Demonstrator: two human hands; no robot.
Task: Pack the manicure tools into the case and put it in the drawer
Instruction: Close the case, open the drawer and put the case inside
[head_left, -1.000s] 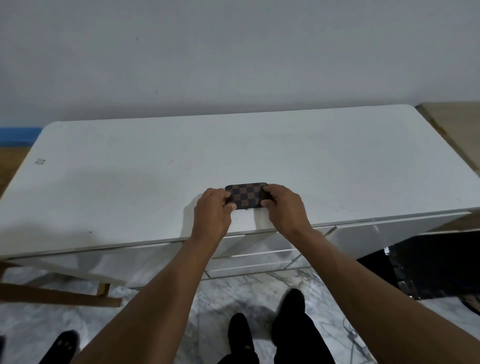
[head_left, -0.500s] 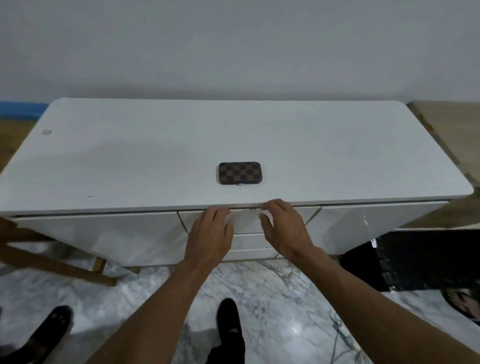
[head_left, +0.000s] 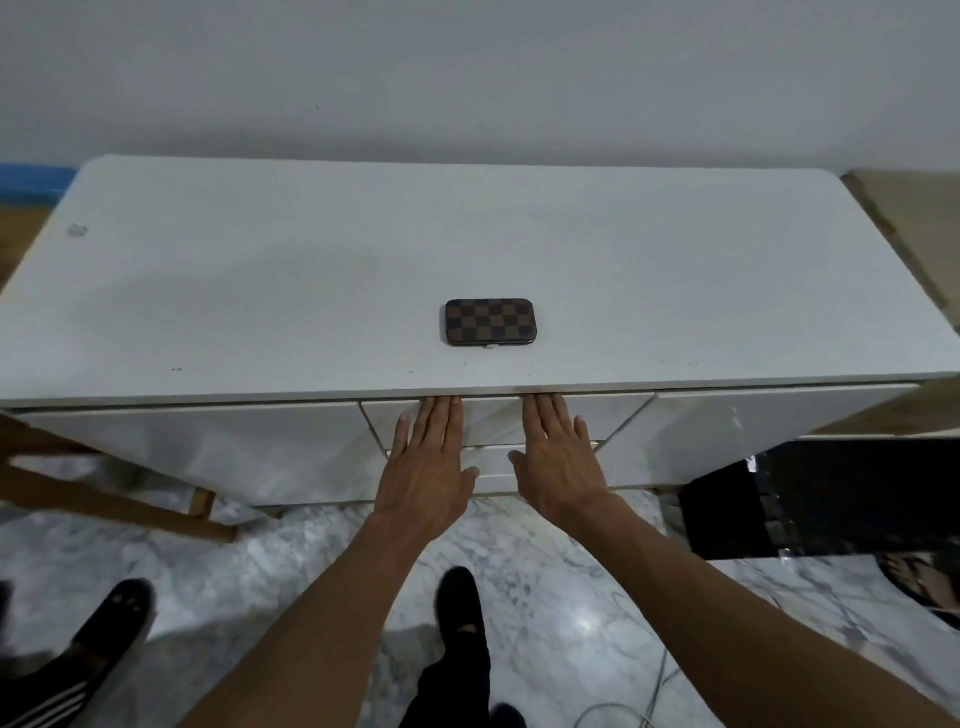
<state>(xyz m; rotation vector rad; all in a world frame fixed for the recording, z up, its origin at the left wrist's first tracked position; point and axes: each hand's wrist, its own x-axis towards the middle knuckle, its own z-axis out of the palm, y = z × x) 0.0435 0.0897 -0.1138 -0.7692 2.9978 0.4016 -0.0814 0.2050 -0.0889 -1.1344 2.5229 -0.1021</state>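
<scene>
No readable text, label, brand or number shows on anything here

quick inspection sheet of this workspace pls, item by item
surface: white rectangular cabinet top, few small marks
job's things: closed brown checkered case lying flat near front edge; top middle drawer front shut
clutter: nothing seen
grippers: left hand and right hand flat, empty, fingertips at drawer's top edge
cables: thin pale cable on floor
surroundings: grey wall, marble floor, black box at right, wooden legs at left
</scene>
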